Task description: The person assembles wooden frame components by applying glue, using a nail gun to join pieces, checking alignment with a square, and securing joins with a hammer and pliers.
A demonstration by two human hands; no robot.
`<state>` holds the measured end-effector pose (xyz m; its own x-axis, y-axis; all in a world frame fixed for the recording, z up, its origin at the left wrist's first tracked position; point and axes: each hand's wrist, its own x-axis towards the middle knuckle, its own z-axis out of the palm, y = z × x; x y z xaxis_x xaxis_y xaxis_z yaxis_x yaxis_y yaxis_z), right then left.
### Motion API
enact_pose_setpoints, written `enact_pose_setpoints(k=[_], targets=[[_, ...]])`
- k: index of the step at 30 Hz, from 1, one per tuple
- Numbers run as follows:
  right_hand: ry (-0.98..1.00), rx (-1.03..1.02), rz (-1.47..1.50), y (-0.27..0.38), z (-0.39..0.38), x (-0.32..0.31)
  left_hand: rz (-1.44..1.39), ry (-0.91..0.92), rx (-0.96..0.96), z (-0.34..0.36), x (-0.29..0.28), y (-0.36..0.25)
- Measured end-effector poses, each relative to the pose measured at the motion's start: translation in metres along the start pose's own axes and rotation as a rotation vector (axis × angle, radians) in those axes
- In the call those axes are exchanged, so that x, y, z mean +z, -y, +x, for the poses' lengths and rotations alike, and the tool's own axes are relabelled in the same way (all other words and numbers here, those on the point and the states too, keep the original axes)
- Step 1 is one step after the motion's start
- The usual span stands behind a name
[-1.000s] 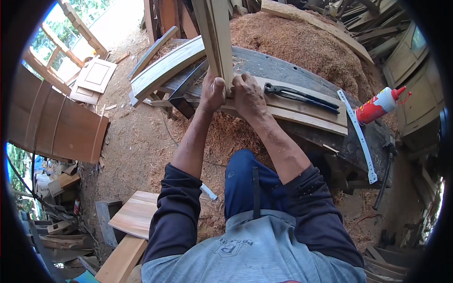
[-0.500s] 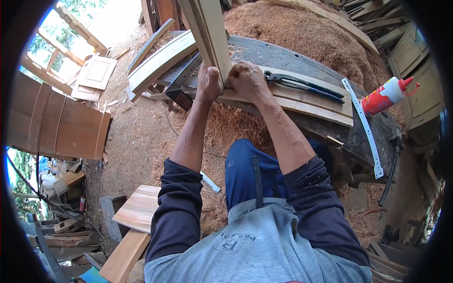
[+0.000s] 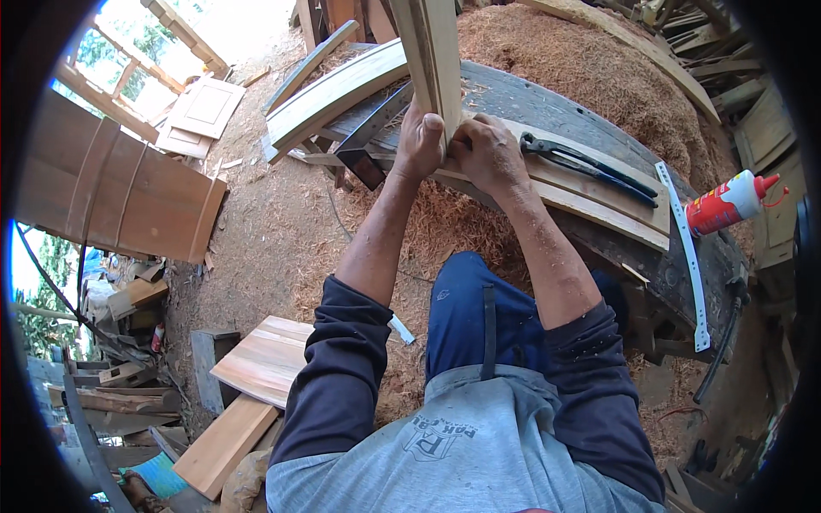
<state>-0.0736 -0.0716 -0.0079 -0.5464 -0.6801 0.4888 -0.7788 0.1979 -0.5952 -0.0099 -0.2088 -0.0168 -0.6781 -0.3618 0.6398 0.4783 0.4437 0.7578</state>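
Observation:
A pale wooden beam (image 3: 440, 64) with a groove along its face rises in front of me, and its top runs out of the picture. My left hand (image 3: 419, 147) is wrapped around its lower end, thumb on the near side. Close against the same end, my right hand (image 3: 493, 156) has its fingers bent and pressed together; whatever they pinch is hidden. Just right of that hand, pincers (image 3: 590, 167) with dark handles lie across flat wooden boards (image 3: 599, 208) on the workbench (image 3: 547, 107).
A red and white glue bottle (image 3: 727, 205) lies at the bench's right, beside a pale perforated strip (image 3: 688, 265). Left of my hands are a dark metal angle piece (image 3: 368, 141) and a thick curved plank (image 3: 338, 98). Wood shavings (image 3: 590, 64) heap behind the bench.
The view has shifted, so the bench and everything on it sit farther right in the picture. Both hands stay at the lower end of the beam, in nearly the same pose.

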Motion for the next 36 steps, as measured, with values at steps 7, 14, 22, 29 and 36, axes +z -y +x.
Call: enact_pose_setpoints(k=[7,14,22,29,36], targets=[[-0.007,0.007,-0.169,0.001,-0.003,0.002,0.003,-0.001,0.018,0.002,0.005,-0.001],[-0.010,0.084,-0.187,-0.005,0.006,0.009,0.004,0.019,0.020,0.002,0.003,-0.001],[0.167,0.104,0.098,-0.008,0.007,-0.008,0.058,0.007,0.028,0.000,0.002,0.007],[0.094,-0.164,0.018,-0.015,0.005,-0.001,0.092,0.049,0.050,0.001,0.001,0.005],[0.020,-0.061,-0.035,-0.002,-0.001,0.000,-0.052,0.081,0.000,0.001,-0.001,0.007]])
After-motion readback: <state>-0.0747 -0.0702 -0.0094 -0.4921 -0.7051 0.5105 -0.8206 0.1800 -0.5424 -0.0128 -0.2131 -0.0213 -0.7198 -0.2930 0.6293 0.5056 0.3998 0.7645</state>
